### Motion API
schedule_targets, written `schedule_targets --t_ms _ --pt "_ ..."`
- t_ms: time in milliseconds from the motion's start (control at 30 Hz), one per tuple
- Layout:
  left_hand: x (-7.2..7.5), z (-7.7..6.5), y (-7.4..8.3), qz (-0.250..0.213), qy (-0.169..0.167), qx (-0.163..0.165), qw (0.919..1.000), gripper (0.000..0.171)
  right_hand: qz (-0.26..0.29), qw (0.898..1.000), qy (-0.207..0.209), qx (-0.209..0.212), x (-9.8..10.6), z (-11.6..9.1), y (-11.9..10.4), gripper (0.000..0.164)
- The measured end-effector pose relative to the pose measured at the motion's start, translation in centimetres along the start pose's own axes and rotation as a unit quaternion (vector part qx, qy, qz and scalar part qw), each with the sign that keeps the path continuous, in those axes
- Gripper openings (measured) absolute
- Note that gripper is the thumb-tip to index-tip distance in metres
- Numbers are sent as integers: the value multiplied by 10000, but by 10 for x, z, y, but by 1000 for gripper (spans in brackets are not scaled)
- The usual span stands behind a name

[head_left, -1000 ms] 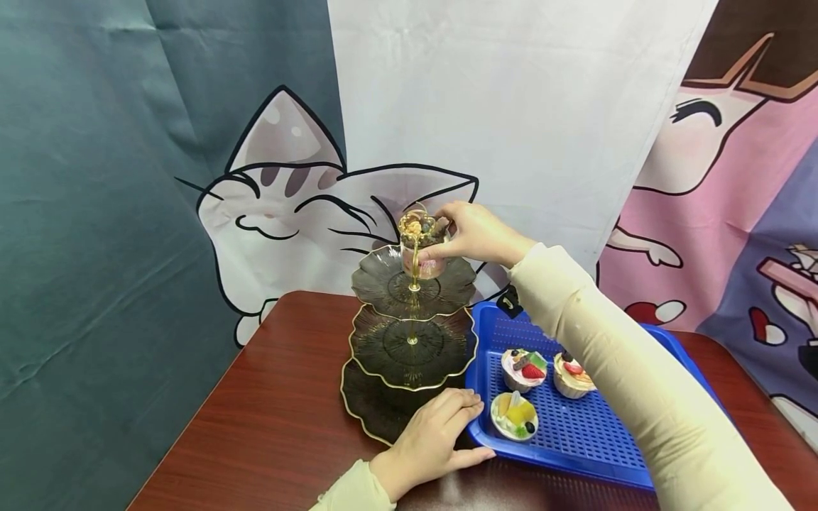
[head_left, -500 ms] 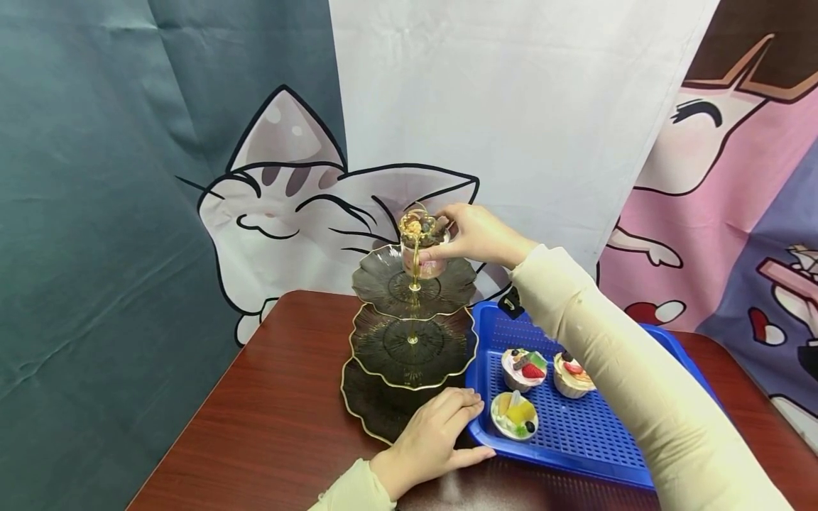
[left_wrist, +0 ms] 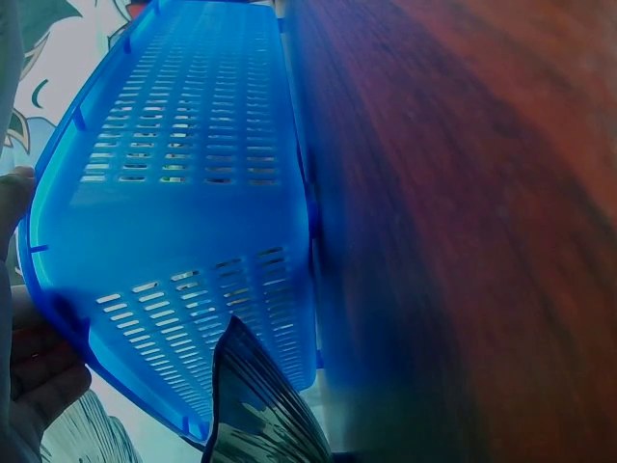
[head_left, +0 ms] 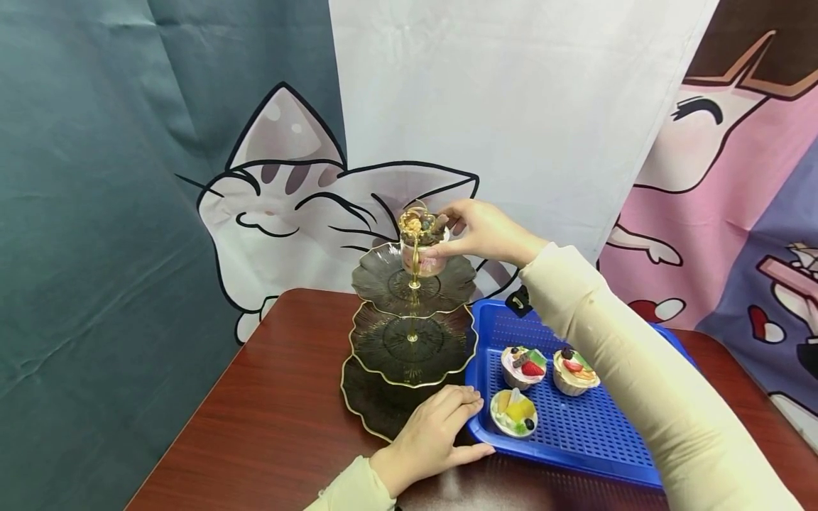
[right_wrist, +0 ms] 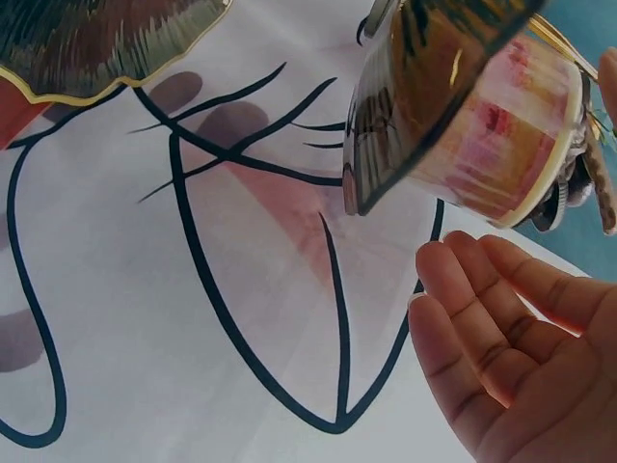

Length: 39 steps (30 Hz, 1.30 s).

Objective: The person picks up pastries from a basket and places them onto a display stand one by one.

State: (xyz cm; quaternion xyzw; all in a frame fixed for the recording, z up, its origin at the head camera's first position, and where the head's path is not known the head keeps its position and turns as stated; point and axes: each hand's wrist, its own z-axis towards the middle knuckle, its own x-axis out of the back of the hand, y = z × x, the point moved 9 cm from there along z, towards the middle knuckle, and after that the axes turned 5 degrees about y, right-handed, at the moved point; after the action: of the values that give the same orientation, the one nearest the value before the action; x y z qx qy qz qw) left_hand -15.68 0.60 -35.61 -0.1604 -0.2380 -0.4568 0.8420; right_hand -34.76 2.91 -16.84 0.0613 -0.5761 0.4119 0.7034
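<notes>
The dessert cup (head_left: 429, 267) seems already placed on the top plate (head_left: 378, 284); the right hand (head_left: 488, 231), just beside it, looks released. Three cupcakes (head_left: 513, 413) remain toward the left edge of the basket (head_left: 575, 463), where the left hand (head_left: 429, 434) rests unclenched.

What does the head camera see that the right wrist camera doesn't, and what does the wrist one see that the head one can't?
Only the head view: three cupcakes, the blue basket they sit in, and the left hand.

Only the right wrist view: the palm side of the right hand.

Both: some of that hand, the dessert cup, the plate stand and the cat backdrop.
</notes>
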Motion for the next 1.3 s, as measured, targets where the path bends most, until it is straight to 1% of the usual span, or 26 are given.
schedule_targets --t_ms 133,233,400,533,867,1067,1300 --pt "0 -1 0 11 3 -3 10000 52 16 10000 -18 -89 4 -4 2 64" --pt "0 -1 0 14 11 -10 10000 52 19 9998 -1 -190 9 -7 4 70" --pt "1 -1 -1 8 -3 -3 10000 52 -98 9996 -21 -262 15 -11 5 75" --pt "1 0 -2 28 -5 -21 10000 53 -150 9996 -42 -243 21 -16 6 75" --pt "1 2 -3 101 -37 -51 9999 54 -91 9995 109 -271 35 -35 14 71" --pt "2 1 -3 66 -22 -45 10000 54 -23 9996 180 -202 37 -48 14 70" --pt "0 1 -2 -18 -44 13 10000 53 -115 9998 169 -36 35 -67 12 70"
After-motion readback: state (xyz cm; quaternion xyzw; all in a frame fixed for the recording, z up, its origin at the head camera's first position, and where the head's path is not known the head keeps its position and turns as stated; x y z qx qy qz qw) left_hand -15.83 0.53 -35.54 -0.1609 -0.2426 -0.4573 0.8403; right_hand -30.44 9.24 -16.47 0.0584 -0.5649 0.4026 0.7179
